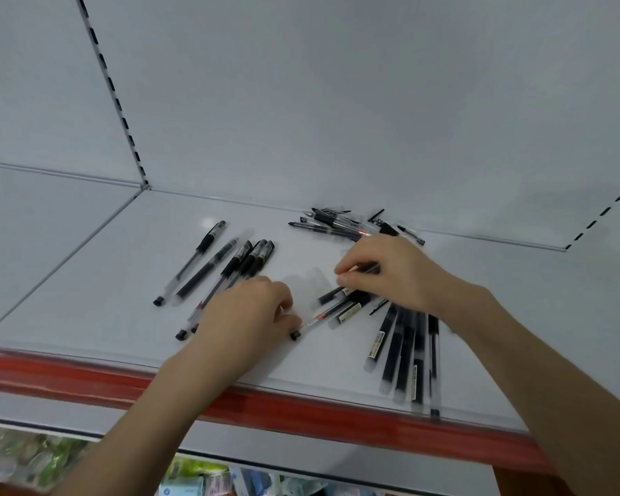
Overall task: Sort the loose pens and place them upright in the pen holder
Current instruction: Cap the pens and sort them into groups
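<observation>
- The left hand (246, 316) has its fingers curled, with thumb and forefinger pinching the capped end of a clear red-ink pen (315, 321) that lies flat on the white shelf (122, 281).
- The right hand (387, 277) is curled over the middle cluster (348, 306) and appears to grip a dark pen (371, 268) between its fingertips; motion blur keeps the hold from being certain.
- The other pens lie flat in groups: a left row (208, 273) of clear capped pens, a frosted dark row (398, 352) on the right, and a tangled back pile (337, 225) against the rear wall.
- No pen holder is in view, so nothing stands upright yet; this looks like the sorting stage.
- The main risk is the frosted dark row: its ends reach the red edge strip (301, 406), and a brush from the right forearm above it could roll pens off the front.
- The red-ink pen's far end lies among the middle cluster, so dragging it out could scatter that group and mix the kinds.
- A pinch at the cap alone may let the barrel swing or the cap pull off.
</observation>
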